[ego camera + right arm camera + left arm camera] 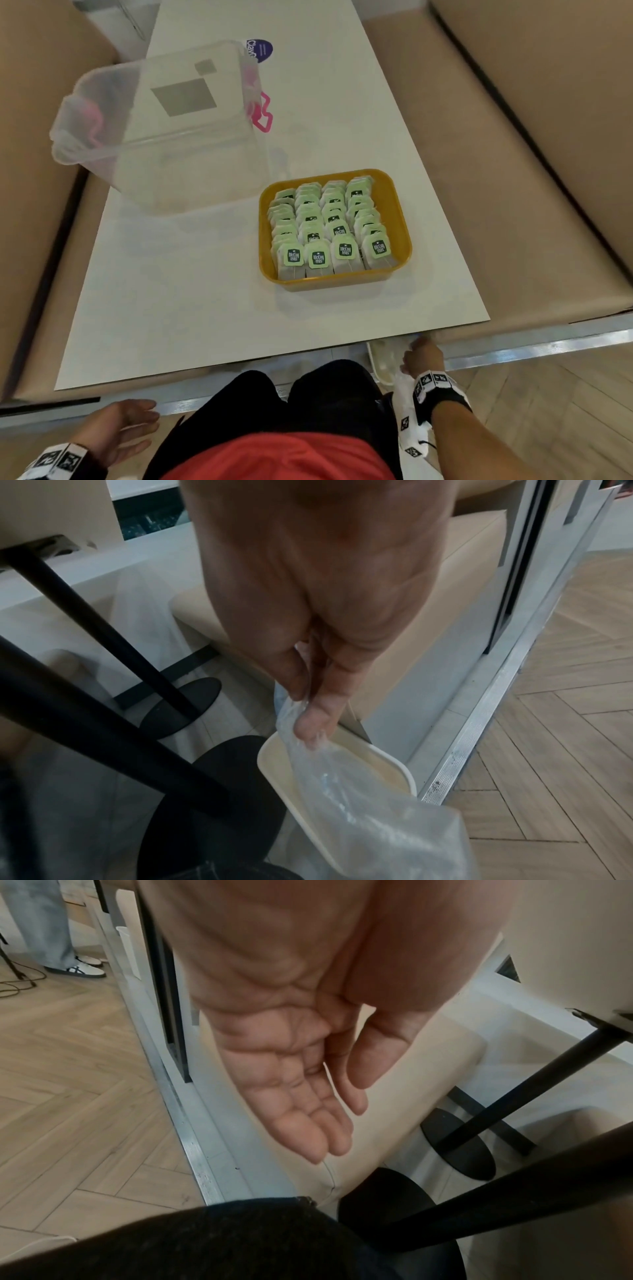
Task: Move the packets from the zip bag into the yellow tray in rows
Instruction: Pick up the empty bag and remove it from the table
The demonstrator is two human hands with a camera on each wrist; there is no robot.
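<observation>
The yellow tray (400, 219) sits on the white table, filled with rows of green-labelled tea packets (330, 226). Below the table's near edge my right hand (421, 356) pinches the clear zip bag (369, 813) between thumb and fingers (315, 723). The bag hangs down over a cream tray (383, 753) under the table and looks empty. My left hand (126, 428) is off the table at the lower left, palm up, fingers (308, 1123) straight and relaxed, holding nothing.
A clear plastic box (164, 126) with pink clips stands on the table at the back left. Beige bench seats (534, 164) flank the table. Under it are a black table leg (103, 634) and round base. My knees (308, 387) are against the near edge.
</observation>
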